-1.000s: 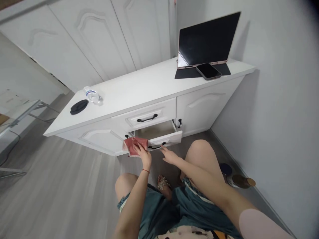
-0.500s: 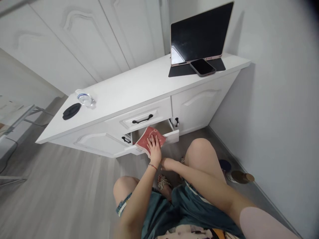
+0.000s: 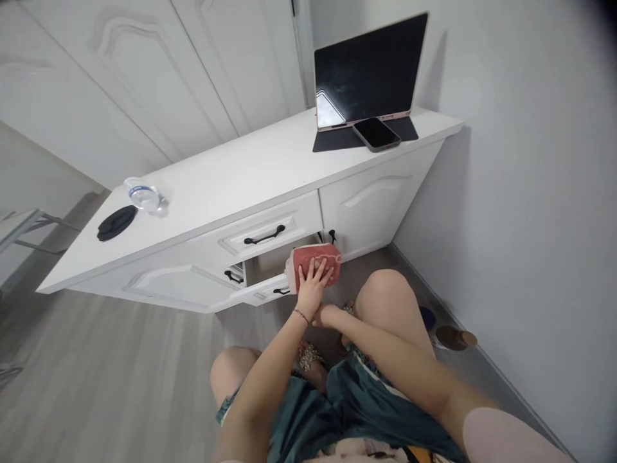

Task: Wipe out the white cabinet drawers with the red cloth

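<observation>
My left hand presses a red cloth with a pale edge over the front panel of a pulled-out drawer. Its fingers are spread across the cloth, and the thumb side is hard to make out. Close beside the left wrist is my right hand, low in front of the drawer; its fingertips are mostly hidden, so what they hold, if anything, does not show. Below the drawer's right part, a black handle shows on the front panel left of the cloth.
On the white cabinet top stand a tablet, a phone, a clear plastic item and a black oval object. A closed drawer with a handle lies above. My knees flank the hands; brown-lidded jars stand by the wall.
My left hand and the red cloth have slid to the right along the drawer front, uncovering its black handle. My right hand stays near the left wrist. The view has shifted slightly.
</observation>
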The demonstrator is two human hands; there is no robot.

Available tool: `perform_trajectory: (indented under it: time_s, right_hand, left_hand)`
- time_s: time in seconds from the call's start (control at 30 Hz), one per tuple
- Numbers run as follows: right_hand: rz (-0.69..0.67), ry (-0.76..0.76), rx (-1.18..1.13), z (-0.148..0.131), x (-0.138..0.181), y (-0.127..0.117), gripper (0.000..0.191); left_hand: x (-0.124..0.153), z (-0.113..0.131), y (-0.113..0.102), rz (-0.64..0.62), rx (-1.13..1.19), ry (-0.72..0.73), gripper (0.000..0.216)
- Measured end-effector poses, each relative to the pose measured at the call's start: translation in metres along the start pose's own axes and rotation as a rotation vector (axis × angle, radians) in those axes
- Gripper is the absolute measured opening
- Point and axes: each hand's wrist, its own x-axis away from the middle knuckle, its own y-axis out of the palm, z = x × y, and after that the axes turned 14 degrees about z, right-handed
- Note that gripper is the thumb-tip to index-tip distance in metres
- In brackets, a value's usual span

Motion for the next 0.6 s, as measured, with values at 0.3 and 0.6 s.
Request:
perform_trajectory:
  time_s: [0.3, 0.6]
  right_hand:
    - [0.081, 0.241, 0.056, 0.046, 0.003, -0.063, 0.029]
    - [0.791, 0.156, -0.418, 0.049, -0.013, -0.061, 0.033]
  left_hand:
    - [0.028, -0.034, 0.008, -0.071, -0.093, 0.129, 0.065]
    - [0.078, -0.065, 0.004, -0.097, -0.147, -0.036, 0.071]
